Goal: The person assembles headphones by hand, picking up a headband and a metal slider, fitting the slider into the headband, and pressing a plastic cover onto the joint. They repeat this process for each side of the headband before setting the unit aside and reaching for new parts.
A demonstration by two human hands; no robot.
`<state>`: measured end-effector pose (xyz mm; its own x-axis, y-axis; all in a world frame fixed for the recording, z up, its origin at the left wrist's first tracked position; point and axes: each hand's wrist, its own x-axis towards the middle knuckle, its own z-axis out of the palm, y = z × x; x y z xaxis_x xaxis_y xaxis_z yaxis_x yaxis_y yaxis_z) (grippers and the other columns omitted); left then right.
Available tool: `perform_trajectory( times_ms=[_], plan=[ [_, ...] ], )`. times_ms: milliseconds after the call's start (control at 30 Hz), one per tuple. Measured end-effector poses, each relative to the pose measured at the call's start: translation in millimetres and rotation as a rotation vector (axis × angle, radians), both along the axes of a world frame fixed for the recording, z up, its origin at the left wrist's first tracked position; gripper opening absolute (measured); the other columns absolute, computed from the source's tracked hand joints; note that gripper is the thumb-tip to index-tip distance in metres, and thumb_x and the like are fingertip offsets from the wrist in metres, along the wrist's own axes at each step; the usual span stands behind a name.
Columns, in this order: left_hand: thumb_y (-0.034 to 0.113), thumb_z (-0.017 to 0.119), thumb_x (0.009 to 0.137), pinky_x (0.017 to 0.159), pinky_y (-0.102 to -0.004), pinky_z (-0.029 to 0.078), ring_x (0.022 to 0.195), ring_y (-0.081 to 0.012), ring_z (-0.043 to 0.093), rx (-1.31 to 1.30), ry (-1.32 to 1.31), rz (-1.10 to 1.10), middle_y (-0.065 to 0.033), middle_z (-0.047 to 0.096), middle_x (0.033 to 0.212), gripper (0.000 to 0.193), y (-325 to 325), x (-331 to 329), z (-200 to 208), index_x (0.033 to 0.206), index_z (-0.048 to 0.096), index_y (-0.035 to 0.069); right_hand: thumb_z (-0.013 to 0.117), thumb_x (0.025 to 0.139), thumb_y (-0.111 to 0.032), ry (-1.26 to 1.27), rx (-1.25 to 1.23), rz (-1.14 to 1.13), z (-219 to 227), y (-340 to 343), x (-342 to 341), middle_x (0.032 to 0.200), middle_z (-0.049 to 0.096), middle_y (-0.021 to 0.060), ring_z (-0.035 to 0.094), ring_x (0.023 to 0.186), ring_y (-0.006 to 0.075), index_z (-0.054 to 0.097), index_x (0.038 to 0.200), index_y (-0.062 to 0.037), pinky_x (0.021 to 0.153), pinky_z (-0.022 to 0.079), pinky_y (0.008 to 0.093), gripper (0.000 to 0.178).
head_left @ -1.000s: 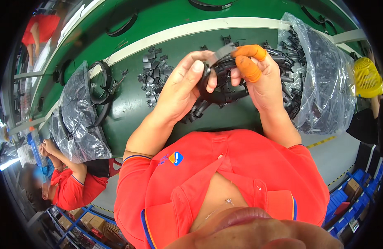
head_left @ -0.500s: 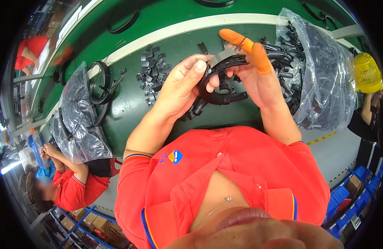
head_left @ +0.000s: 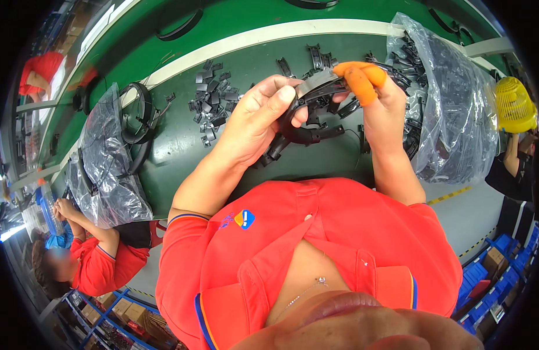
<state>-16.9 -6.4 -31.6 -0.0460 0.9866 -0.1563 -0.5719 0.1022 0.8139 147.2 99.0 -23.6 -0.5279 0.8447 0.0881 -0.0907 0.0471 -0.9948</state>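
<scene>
In front of my chest, a black curved headband (head_left: 301,135), apparently for headphones, is held up between both hands. A grey metal strip (head_left: 311,82) runs along its upper arc. My left hand (head_left: 255,119) is closed on the band's left end, its thumb pressed near the strip. On the other side, my right hand (head_left: 381,105), with orange finger covers (head_left: 360,79), is closed at the strip's right end. What lies under those fingertips is hidden. Small black clips (head_left: 211,99) lie in a loose heap left of the hands.
Behind the hands, black curved parts (head_left: 315,55) lie on the green bench (head_left: 176,146). Clear plastic bags stand right (head_left: 456,128) and left (head_left: 103,169), the right one holding black pieces. A yellow fan (head_left: 514,105) is far right. A person in red (head_left: 109,256) sits at left.
My right hand's orange-covered fingers, spread and raised before, have come down and folded together onto the strip's right end. My left hand keeps its hold on the headband, almost in place.
</scene>
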Motion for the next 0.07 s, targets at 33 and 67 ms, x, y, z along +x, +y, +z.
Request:
perform_trajectory(
  times_ms=[33, 67],
  plan=[
    [0.03, 0.056, 0.088, 0.069, -0.0244, 0.042, 0.072, -0.0113, 0.049, 0.014, 0.008, -0.007, -0.0047, 0.056, 0.079, 0.033, -0.6, -0.3, -0.3, 0.106, 0.051, 0.002, 0.058, 0.085, -0.012, -0.066, -0.001, 0.018, 1.4, 2.3, -0.8, 0.099, 0.064, 0.0138, 0.061, 0.083, 0.0174, 0.064, 0.096, 0.0024, 0.077, 0.048, 0.0257, 0.019],
    [0.03, 0.056, 0.088, 0.07, -0.0246, 0.042, 0.073, -0.0121, 0.05, 0.03, 0.016, -0.016, -0.0049, 0.057, 0.08, 0.034, 0.4, -1.3, 0.4, 0.107, 0.051, 0.002, 0.059, 0.085, -0.013, -0.132, 0.0, 0.034, 4.0, 5.9, -3.0, 0.1, 0.063, 0.0141, 0.062, 0.083, 0.0173, 0.064, 0.098, 0.0015, 0.077, 0.048, 0.0248, 0.02]
  ],
)
